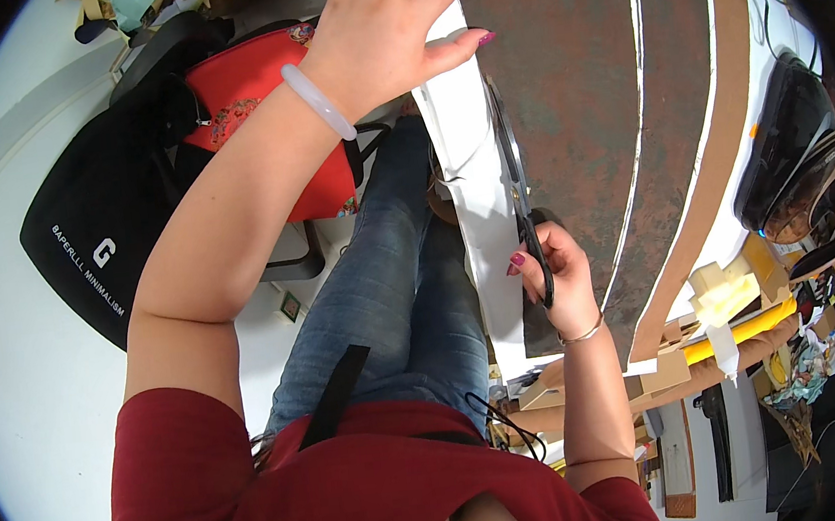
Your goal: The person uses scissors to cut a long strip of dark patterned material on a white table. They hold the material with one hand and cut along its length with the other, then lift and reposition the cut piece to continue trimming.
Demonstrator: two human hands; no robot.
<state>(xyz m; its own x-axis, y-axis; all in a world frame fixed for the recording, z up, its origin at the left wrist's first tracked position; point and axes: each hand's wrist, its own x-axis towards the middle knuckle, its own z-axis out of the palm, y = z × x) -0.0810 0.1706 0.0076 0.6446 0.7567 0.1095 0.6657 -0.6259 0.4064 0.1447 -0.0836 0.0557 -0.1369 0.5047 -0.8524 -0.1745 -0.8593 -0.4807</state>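
My right hand (565,271) is closed around the black handles of a pair of long scissors (514,171). Their blades point away from me along the left edge of a dark, mottled brown-grey sheet (571,75). White lines curve lengthwise over that sheet. A white strip (481,184) runs along the left side, next to the blades. Farther off, my left hand (390,22) reaches over the far left edge, fingers spread and thumb out near the dark sheet; some fingertips are cut off by the picture's top. Whether the blades are parted is hard to see.
A brown strip (707,182) borders the dark sheet on the right. Beyond lie a glossy black bag (783,140), a yellow roll (741,330) and cardboard pieces (660,373). To my left are a black bag (92,221) and a red patterned bag (260,85) on a chair.
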